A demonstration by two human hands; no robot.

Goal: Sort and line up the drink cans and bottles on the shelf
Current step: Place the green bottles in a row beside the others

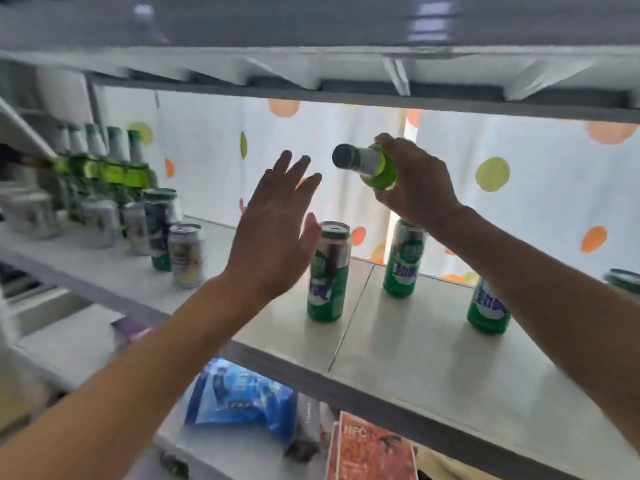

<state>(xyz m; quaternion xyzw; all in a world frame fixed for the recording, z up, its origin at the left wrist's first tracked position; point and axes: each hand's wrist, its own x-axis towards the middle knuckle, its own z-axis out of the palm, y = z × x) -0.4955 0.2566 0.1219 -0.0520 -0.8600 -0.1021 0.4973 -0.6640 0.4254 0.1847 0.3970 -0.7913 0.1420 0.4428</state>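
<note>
Two hands: our right hand (414,178) grips a green bottle (370,164) (tilted, upper centre); our left hand (273,230) is spread, holding nothing.

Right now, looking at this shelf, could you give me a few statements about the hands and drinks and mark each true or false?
1. The right hand holds a green bottle in the air. True.
2. The left hand grips a can. False: its fingers are spread and it holds nothing.
3. The held bottle stands upright. False: it is tilted, cap pointing left.
4. A row of green bottles stands at the far left of the shelf. True.
5. The green cans near the hands lie on their sides. False: they stand upright.
</note>
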